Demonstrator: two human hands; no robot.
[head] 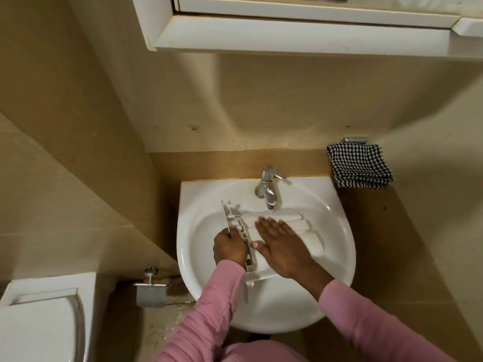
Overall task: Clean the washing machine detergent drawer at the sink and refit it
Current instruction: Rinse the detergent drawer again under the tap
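Observation:
The white plastic detergent drawer (298, 222) lies upside down across the bowl of the white sink (337, 231), its front panel standing on edge at the left. My left hand (230, 248) is closed around that front panel. My right hand (281, 242) lies flat on the drawer's underside with fingers spread, palm down. The chrome tap (269, 188) stands at the back of the sink, its spout just above the drawer's far end. I cannot tell whether water is running.
A black-and-white checked cloth (359, 165) hangs on a metal holder at the right of the sink. A white cabinet (287, 30) overhangs the wall above. A toilet cistern (39, 317) and a metal paper holder (150, 291) are at lower left.

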